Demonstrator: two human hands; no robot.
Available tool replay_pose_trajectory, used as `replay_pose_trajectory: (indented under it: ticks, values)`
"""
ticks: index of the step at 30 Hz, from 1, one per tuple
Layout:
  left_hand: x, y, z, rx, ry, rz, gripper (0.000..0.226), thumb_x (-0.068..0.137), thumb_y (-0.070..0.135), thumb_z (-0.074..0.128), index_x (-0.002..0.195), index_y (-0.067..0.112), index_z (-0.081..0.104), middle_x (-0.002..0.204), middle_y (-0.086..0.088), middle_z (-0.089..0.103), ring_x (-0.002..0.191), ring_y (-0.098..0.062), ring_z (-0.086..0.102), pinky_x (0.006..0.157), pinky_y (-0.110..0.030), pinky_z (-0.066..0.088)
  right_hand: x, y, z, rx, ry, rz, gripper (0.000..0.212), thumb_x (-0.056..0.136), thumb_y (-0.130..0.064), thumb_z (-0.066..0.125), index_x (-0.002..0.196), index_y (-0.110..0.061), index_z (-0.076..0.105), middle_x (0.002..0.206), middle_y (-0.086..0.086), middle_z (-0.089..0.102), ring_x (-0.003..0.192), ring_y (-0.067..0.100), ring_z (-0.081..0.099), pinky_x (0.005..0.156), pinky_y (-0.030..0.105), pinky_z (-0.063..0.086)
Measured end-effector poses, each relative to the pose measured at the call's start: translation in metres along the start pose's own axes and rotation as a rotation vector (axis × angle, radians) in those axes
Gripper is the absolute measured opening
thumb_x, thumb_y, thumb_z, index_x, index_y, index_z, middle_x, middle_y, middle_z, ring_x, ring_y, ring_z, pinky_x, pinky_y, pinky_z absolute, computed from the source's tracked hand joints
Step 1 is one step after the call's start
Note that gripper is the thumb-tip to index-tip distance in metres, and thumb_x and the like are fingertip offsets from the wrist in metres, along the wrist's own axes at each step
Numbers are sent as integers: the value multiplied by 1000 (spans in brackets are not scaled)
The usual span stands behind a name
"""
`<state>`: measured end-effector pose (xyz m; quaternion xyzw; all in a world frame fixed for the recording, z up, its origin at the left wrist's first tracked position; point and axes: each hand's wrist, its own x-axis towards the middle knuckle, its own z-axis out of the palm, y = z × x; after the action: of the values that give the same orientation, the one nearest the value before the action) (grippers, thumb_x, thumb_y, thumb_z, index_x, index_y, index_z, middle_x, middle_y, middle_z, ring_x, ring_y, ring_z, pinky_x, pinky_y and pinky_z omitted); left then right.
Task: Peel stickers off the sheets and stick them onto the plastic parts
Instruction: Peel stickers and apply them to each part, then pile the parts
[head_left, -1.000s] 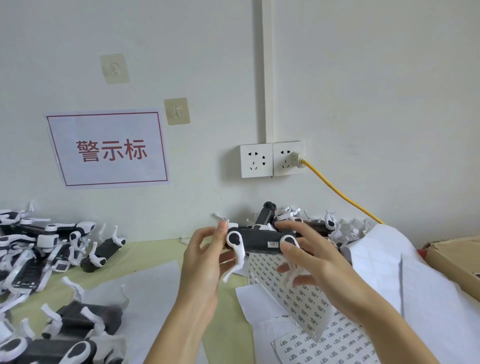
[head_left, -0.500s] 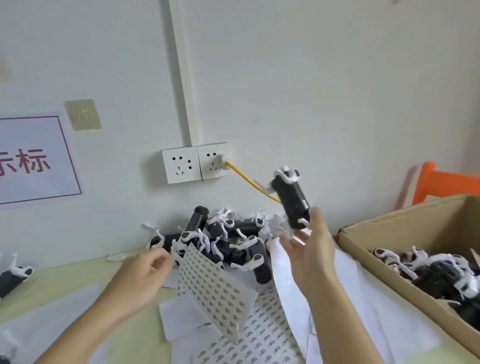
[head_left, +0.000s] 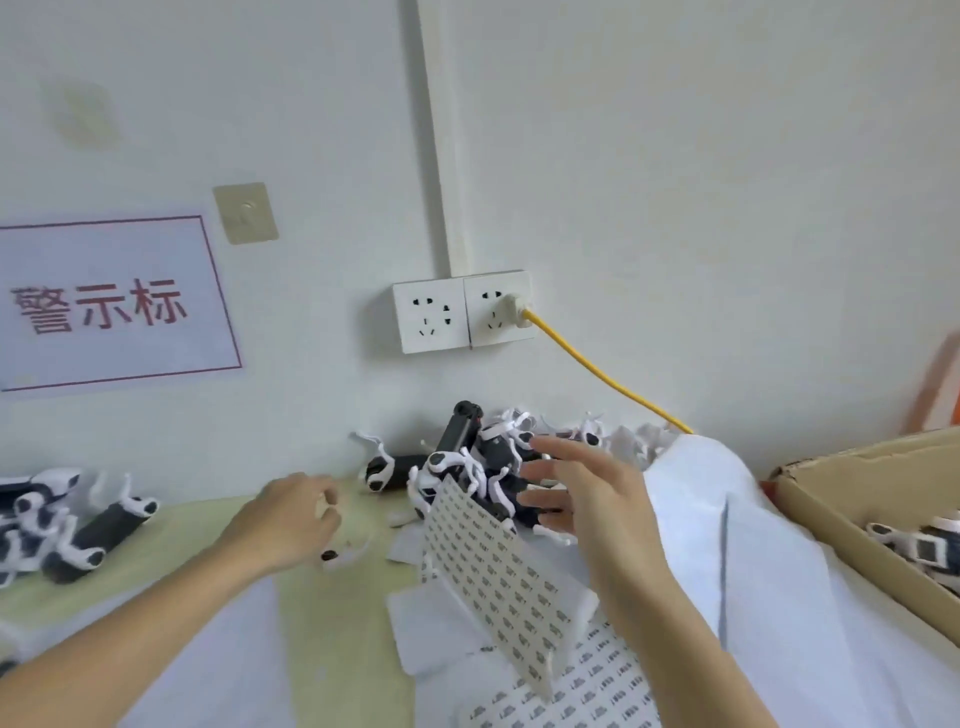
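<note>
We reach our spread, empty right hand toward the black-and-white plastic parts pile at twelve o'clock; our left hand, loosely curled, holds nothing we can make out. Next: grip one part, then peel from the curled white sticker sheet at six o'clock.

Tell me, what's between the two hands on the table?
In the head view, between the left hand and right hand, a tilted sticker sheet stands, with a heap of plastic parts just behind it.

sticker sheet | tilted, curled | before parts pile (black-white)
</note>
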<state>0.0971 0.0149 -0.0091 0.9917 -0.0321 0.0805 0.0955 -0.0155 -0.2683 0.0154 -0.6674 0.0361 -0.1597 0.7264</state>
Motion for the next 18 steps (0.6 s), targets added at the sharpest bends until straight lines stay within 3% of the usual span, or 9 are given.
replay_pose_trajectory:
  ticks: [4, 7, 9, 12, 15, 18]
  values:
    - [8, -81, -14, 472, -113, -243, 48, 96, 48, 42, 141, 31, 37, 145, -4, 36, 134, -33, 34, 107, -48, 36, -14, 6, 32, -200, -171, -77, 36, 98, -13, 46, 102, -36, 73, 91, -19, 74, 78, 4, 71, 69, 26, 54]
    - [7, -135, -21, 491, -261, -510, 81, 87, 64, 44, 156, 35, 13, 164, -10, 9, 146, -43, 18, 115, -56, 29, -17, 10, 42, -271, -195, -87, 36, 98, -12, 46, 102, -38, 70, 90, -20, 73, 78, 4, 70, 67, 29, 57]
    - [7, -155, -23, 456, -316, -611, 89, 87, 65, 46, 158, 32, 6, 165, -16, -3, 149, -47, 8, 118, -56, 25, -18, 11, 42, -301, -190, -92, 35, 98, -13, 47, 101, -38, 70, 90, -19, 73, 78, 4, 70, 70, 31, 58]
    - [7, -174, -26, 414, -199, -594, 82, 93, 46, 48, 159, 21, 5, 164, -17, 3, 148, -45, 4, 118, -53, 27, -17, 13, 44, -332, -175, -111, 36, 98, -12, 47, 102, -39, 70, 90, -18, 73, 77, 3, 70, 71, 36, 59]
    - [5, -190, -33, 509, -95, -547, 76, 97, 34, 44, 158, 13, 5, 159, -13, 23, 146, -35, 14, 116, -43, 29, -17, 15, 45, -355, -174, -126, 36, 99, -12, 47, 101, -39, 71, 89, -18, 74, 76, 3, 70, 72, 36, 59]
    - [6, -198, -40, 786, -115, -451, 57, 94, 26, 46, 148, 19, 31, 150, -2, 40, 136, -24, 35, 107, -37, 35, -15, 16, 44, -364, -172, -127, 36, 99, -12, 47, 101, -39, 70, 88, -18, 74, 76, 3, 70, 70, 32, 57]
